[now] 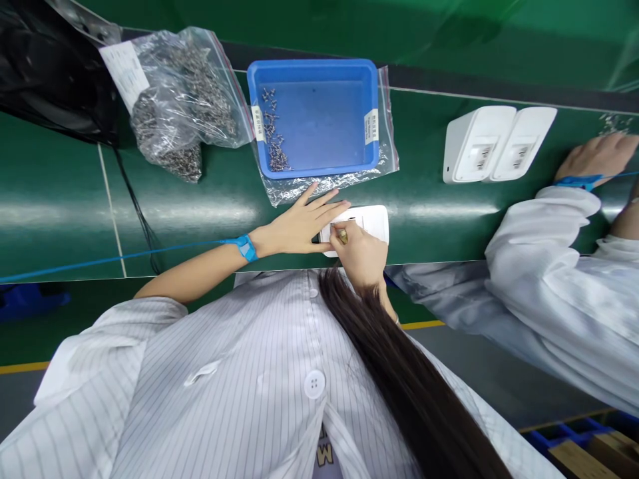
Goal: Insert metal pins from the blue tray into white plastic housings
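A white plastic housing (378, 222) lies on the green bench in front of my body. My left hand (300, 225), with a blue strap at its wrist, rests spread over the left side of the housing. Curled over the middle of the housing, my right hand (360, 253) has its thumb and fingers pinched together. A small yellowish piece shows between those fingers, too small to name. Above the housing stands a blue tray (319, 126) with small metal screws (274, 136) along its left side.
Clear bags of metal screws (187, 100) lie at the upper left beside a black object (54, 73). Two white housings (499, 144) stand at the right. Beyond them is a co-worker's hand (599, 159) near small parts. A blue cord (150, 253) runs left from my wrist.
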`<state>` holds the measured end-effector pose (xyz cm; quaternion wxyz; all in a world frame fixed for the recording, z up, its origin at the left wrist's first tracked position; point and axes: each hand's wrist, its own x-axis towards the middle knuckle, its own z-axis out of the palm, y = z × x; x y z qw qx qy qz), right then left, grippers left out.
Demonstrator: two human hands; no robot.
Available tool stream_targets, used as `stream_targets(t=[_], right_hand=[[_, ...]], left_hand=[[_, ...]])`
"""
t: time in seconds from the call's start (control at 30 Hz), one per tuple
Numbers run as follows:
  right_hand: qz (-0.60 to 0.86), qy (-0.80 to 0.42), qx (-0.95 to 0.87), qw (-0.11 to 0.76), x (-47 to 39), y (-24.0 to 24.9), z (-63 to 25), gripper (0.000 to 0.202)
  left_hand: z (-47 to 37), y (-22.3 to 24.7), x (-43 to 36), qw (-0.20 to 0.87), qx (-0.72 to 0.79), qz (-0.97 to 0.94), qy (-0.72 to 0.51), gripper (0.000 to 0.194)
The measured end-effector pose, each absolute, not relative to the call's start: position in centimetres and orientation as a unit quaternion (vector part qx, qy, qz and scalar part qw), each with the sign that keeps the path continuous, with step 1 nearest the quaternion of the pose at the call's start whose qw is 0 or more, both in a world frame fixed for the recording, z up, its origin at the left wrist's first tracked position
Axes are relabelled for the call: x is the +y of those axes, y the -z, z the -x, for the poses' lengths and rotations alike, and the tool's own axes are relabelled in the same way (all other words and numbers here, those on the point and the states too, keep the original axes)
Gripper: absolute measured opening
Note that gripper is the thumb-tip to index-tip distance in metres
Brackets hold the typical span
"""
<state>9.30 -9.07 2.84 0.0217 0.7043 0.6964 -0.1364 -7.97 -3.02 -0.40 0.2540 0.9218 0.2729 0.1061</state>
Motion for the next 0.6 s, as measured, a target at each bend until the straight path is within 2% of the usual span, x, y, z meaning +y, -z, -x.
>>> stream_targets(t=[0.23, 0.43, 0.5, 0.6], right_hand=[[-0.709, 0.134, 0.692, 0.022, -9.0, -3.0, -9.1, 0.028], [-0.678, 0.162, 0.714, 0.058, -8.7, -4.3, -9.5, 0.025], [-0.663, 0.177, 0.728, -0.003, -8.7, -5.7, -10.3, 0.024], [-0.641, 0.204, 0.698, -0.247, -8.5, -8.4, -11.5, 0.026]], left_hand=[[8.0, 0.3, -2.9, 0.267, 0.271, -0.919, -0.106, 0.086], [8.1, 0.3, -2.9, 0.268, 0.273, -0.917, -0.113, 0.086], [8.0, 0.3, -3.0, 0.269, 0.279, -0.914, -0.122, 0.08], [7.7, 0.6, -3.2, 0.261, 0.307, -0.905, -0.134, 0.06]])
